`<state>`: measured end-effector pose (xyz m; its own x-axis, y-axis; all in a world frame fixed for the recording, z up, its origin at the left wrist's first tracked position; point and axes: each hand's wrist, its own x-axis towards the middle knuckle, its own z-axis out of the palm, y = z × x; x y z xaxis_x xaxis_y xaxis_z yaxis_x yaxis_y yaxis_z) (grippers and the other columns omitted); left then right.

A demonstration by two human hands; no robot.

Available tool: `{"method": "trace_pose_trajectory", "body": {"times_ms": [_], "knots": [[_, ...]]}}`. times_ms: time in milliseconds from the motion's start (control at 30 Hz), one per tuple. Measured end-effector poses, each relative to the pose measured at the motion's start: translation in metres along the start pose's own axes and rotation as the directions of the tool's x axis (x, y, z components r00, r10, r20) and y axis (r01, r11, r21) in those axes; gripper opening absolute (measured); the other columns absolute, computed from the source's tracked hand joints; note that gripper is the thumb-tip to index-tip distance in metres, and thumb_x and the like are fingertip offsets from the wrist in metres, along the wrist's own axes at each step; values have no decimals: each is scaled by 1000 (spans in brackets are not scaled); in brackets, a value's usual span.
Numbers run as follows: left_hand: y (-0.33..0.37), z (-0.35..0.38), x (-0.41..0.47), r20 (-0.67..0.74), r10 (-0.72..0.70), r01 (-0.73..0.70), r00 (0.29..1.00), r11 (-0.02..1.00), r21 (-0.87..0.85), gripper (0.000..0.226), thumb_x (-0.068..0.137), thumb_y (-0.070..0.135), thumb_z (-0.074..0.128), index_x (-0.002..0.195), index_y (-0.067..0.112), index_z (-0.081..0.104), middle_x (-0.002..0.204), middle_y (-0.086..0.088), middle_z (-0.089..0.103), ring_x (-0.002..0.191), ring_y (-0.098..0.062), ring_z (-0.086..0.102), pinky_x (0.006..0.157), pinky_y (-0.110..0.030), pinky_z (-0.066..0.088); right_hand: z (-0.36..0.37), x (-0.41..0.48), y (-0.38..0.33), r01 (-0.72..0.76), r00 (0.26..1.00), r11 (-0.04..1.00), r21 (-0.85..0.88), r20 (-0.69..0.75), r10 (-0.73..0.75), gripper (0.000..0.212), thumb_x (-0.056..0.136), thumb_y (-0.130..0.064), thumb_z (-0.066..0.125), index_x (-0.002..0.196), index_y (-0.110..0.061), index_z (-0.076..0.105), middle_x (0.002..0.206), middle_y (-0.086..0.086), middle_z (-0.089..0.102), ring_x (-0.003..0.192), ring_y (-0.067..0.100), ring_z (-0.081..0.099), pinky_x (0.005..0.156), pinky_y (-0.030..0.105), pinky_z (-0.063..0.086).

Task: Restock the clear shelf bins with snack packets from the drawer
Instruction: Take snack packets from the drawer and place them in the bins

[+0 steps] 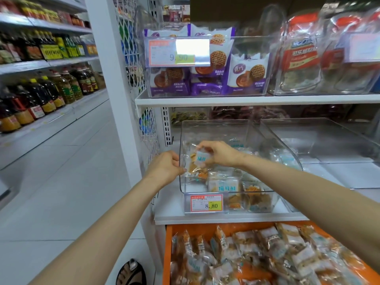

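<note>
Standing by the shelf [226,219]: the orange drawer [167,254] at the bottom is open and heaped with snack packets [257,256]. Above it sits the clear bin [218,130], partly filled. Right hand [219,154] pinches one packet [200,159] just inside the bin's left side. Left hand [164,167] is curled at the bin's left wall; can't tell if it's gripping anything.

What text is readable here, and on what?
"8.80": lower price tag, on the front of the lower bin.
"9.90": upper price tag, on the purple-packet bin.
Small print on both tags, snack packets, red-labelled jars, oil bottles: too blurred.
</note>
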<state>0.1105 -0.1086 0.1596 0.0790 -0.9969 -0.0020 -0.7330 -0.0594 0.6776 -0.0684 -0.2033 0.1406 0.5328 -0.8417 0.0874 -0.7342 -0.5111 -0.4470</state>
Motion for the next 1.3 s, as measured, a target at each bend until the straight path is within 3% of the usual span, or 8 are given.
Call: {"method": "trace_pose_trajectory", "body": {"times_ms": [100, 267, 567, 767, 1000, 1100, 1167, 1300], "knots": [[-1, 0, 0, 6, -8, 8, 1000, 1000, -16, 35, 83, 13, 70, 115, 8, 57, 100, -4, 61, 100, -24, 61, 91, -39, 50, 9, 1, -12, 47, 998, 991, -127, 45, -41, 40, 76, -25, 77, 111, -20, 58, 80, -7, 55, 81, 18, 49, 66, 27, 33], [-4, 1, -1, 33, 16, -14, 999, 999, -41, 31, 84, 13, 68, 112, 12, 55, 106, -4, 61, 99, -24, 64, 90, -41, 51, 8, 6, -14, 55, 989, 957, -285, 147, -13, 36, 79, -28, 74, 109, -17, 58, 116, 8, 64, 105, 25, 57, 76, 24, 33], [-3, -2, -1, 72, 17, -13, 997, 998, -63, 35, 84, 11, 68, 116, 9, 54, 100, -2, 57, 99, -24, 63, 88, -36, 51, 23, 7, -16, 18, 983, 950, -311, 180, 40, 42, 77, -23, 75, 116, -17, 62, 114, 5, 64, 105, 24, 56, 78, 26, 38], [-2, -1, -4, 63, 36, -31, 997, 997, -76, 29, 85, 9, 65, 112, 9, 54, 91, 1, 57, 96, -25, 64, 87, -36, 51, 35, 10, -18, -41, 995, 915, -401, 66, 74, 24, 76, -32, 75, 82, -19, 56, 87, 3, 58, 84, 23, 50, 67, 28, 35], [-4, 1, -2, 50, 45, -42, 998, 997, -68, 26, 85, 9, 65, 109, 11, 55, 87, 3, 56, 95, -24, 64, 86, -36, 52, 32, 8, -19, -26, 988, 899, -438, 126, 89, 40, 77, -24, 73, 59, -21, 37, 63, -5, 43, 77, 22, 46, 64, 29, 33], [-5, 1, -1, 51, 47, -43, 998, 997, -66, 25, 86, 10, 65, 108, 12, 55, 86, 4, 56, 95, -24, 64, 87, -37, 52, 33, 8, -21, 0, 994, 878, -479, 95, 51, 20, 79, -27, 72, 81, -19, 53, 81, -2, 55, 86, 22, 53, 67, 28, 36], [-7, 1, -1, 58, 46, -42, 997, 997, -67, 26, 86, 12, 65, 110, 12, 55, 94, 1, 61, 95, -24, 64, 88, -39, 52, 30, 7, -21, -36, 995, 895, -444, 72, 75, 36, 79, -32, 72, 108, -21, 55, 94, -3, 60, 91, 20, 53, 72, 28, 36], [-7, 1, -7, 48, 54, -52, 997, 998, -34, 39, 84, 17, 68, 119, 11, 51, 109, -2, 61, 99, -21, 61, 89, -36, 50, 4, -9, -20, -91, 996, 950, -298, -6, 94, 47, 77, -45, 72, 119, -32, 56, 108, -7, 67, 102, 16, 60, 93, 33, 42]]}}
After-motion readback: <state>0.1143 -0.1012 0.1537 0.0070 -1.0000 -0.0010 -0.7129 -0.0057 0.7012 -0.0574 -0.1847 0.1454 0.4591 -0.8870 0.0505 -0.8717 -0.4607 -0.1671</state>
